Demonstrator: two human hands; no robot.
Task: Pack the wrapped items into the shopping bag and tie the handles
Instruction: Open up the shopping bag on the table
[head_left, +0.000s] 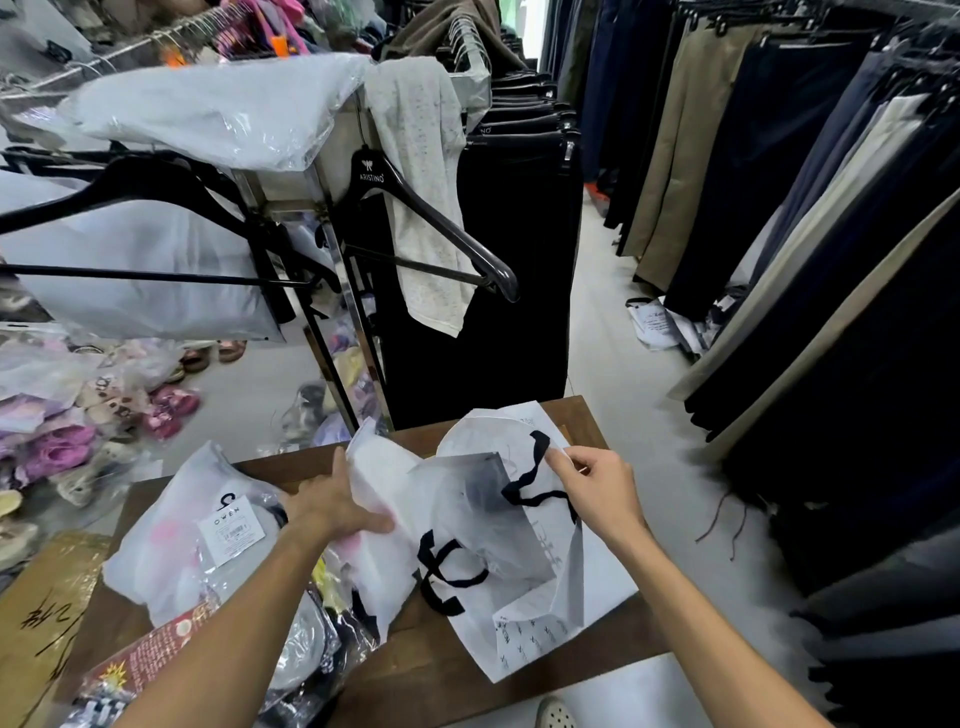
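Clothing shop; wooden table (431, 670) among trouser racks. White shopping bag (540, 587) lying open on it. Left hand (332, 506) grasping plastic-wrapped item (395, 499) at bag mouth. Right hand (597, 486) pinching black handle (530, 467).

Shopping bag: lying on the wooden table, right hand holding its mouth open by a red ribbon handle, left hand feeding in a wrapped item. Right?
Not quite: the ribbon handle is black, not red, as the head view shows. The rest stands: the shopping bag lies on the wooden table, the right hand lifts its mouth by that handle, and the left hand feeds in a wrapped item.
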